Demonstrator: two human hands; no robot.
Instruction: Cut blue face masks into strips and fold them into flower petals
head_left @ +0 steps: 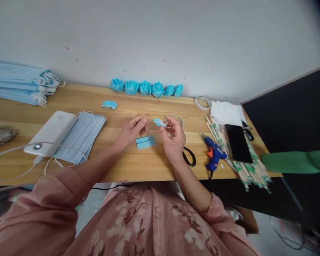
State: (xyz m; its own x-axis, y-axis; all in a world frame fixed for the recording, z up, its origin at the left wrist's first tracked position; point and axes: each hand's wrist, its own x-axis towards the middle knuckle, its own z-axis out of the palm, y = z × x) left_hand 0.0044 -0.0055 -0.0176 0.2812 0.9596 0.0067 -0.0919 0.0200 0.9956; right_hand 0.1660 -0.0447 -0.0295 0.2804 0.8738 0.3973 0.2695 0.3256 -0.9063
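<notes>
Between the thumb and fingers of my right hand (174,137) is a small blue and white piece of mask fabric (159,122), held above the table. My left hand (135,128) is closed a little to the left of it, fingertips pressed together; whether anything is in them is too small to make out. Just below both hands lies a folded blue fabric strip (145,142) on the wood. Further back on the left is another blue fabric piece (109,104). Several blue fabric flowers (145,88) stand in a row against the wall.
At left are a white power bank (54,131) with its cable, loose face masks (82,133) and a mask stack (16,83). At right lie a blue glue gun (215,153), wrapped chopsticks (252,174), a phone (238,143), a tape roll (203,103) and a green bottle (290,162).
</notes>
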